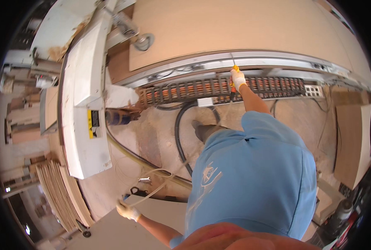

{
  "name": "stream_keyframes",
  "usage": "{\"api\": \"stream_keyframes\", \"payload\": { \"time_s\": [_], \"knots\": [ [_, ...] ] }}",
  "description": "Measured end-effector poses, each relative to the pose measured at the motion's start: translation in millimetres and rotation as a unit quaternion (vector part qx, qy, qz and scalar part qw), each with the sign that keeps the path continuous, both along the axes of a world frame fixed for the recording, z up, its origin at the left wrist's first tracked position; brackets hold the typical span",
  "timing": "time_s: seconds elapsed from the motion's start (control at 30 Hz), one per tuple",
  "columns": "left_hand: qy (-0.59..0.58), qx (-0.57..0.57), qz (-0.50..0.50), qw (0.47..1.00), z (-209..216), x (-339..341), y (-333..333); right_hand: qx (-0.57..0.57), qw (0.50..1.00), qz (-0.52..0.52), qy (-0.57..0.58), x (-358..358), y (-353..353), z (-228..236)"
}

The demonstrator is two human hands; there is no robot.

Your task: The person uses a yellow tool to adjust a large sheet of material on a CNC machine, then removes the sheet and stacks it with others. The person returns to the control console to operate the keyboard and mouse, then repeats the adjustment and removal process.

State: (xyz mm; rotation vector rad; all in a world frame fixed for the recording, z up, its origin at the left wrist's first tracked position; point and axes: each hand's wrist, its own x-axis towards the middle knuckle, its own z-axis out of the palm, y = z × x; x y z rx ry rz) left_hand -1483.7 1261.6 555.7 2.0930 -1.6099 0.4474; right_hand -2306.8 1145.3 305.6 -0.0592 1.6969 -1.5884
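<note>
My right hand (239, 79), in a white glove, reaches out over the machine's side and is closed around an orange and yellow air blow gun (235, 68). The gun's thin nozzle points at the white metal edge rail (212, 62) of the machine bed. Low on the left, my gloved left hand (128, 210) is closed around a pale thin air hose (158, 188). That hose crosses over the floor toward my body and the gun; part of it is hard to follow. Just below the right hand runs a black cable chain (185, 91) filled with orange cables.
A large tan board (235, 29) lies on the machine bed. The white gantry housing (83, 96) stands to the left. A thick black hose (178, 129) loops over the dusty floor. Stacked boards (58, 196) lean at lower left, and a pale panel (106, 231) lies below my left hand.
</note>
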Motion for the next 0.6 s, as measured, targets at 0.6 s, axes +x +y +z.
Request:
{"api": "stream_keyframes", "payload": {
  "time_s": [0.6],
  "knots": [
    [0.155, -0.112, -0.088, 0.978, 85, 16, -161, -0.02, 0.945, 0.317, -0.071, 303, -312, 4]
  ]
}}
